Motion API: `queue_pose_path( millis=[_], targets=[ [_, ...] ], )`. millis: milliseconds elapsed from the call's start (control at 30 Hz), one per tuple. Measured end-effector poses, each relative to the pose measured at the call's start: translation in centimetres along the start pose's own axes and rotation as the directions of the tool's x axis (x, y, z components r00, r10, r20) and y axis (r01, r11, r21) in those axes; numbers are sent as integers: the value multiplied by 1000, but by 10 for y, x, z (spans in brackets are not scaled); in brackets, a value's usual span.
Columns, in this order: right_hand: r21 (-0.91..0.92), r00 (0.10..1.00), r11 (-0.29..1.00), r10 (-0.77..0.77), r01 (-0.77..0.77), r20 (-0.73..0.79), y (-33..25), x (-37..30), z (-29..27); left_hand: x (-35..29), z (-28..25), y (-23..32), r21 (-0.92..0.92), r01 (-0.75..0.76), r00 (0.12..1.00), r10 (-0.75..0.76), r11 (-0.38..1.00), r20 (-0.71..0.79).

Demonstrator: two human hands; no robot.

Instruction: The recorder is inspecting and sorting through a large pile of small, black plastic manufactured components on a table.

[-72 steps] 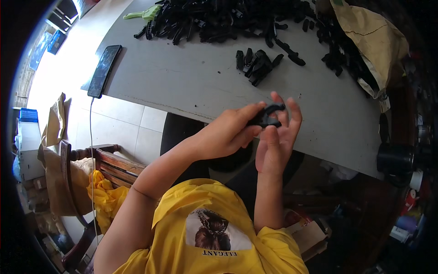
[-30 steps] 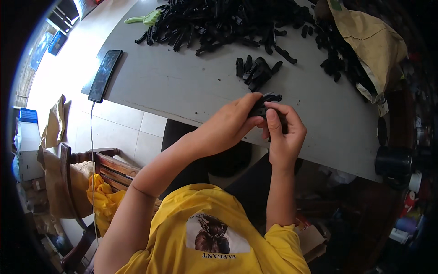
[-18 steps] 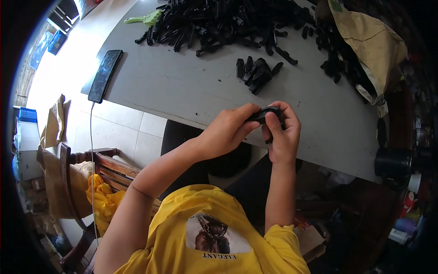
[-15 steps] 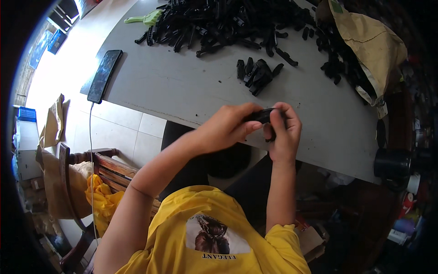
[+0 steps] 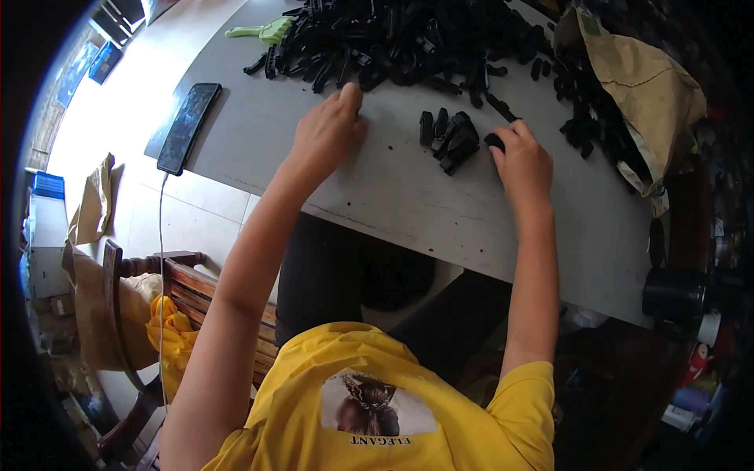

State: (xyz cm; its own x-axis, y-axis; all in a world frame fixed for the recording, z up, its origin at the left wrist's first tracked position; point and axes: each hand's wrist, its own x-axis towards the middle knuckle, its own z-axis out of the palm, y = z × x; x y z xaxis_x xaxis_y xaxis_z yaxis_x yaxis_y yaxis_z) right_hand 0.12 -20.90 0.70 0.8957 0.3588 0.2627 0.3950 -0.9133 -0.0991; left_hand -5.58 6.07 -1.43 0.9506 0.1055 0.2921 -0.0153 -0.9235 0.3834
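Note:
My left hand [image 5: 328, 129] reaches to the near edge of a big pile of black plastic parts [image 5: 393, 47]. Its fingers curl downward, and whatever they may grip is hidden beneath them. My right hand [image 5: 526, 161] is closed on a small black plastic part [image 5: 494, 142], pinched between thumb and fingers just above the table. To the left of that hand lies a small separate cluster of black parts [image 5: 455, 141], several of them side by side. One longer black part [image 5: 501, 107] rests just beyond my right fingertips.
A phone [image 5: 188, 128] with a white cable lies at the grey table's [image 5: 393, 208] left edge. A light green brush [image 5: 263, 31] sits by the pile. At the right, a brown paper sack [image 5: 636, 78] spills more black parts. A wooden chair [image 5: 188, 290] stands at lower left.
Both hands were together near the table's front edge around a black part. They have parted: the left moved forward to the pile, the right forward and right beside the small cluster.

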Motion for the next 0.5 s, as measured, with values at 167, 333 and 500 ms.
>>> queue_pose_path(
  millis=[167,333,500],
  targets=[
    [814,962,536,253,-224,98,-18,-41,-22,-28,-16,30,-713,204,969,-34,670,245],
    [977,958,-194,255,-82,131,-81,-78,-26,-57,-18,81,-840,117,983,60,530,175],
    [980,935,-196,351,25,46,-94,-90,-24,-69,-31,103,-807,57,952,212,588,221]
  ],
)
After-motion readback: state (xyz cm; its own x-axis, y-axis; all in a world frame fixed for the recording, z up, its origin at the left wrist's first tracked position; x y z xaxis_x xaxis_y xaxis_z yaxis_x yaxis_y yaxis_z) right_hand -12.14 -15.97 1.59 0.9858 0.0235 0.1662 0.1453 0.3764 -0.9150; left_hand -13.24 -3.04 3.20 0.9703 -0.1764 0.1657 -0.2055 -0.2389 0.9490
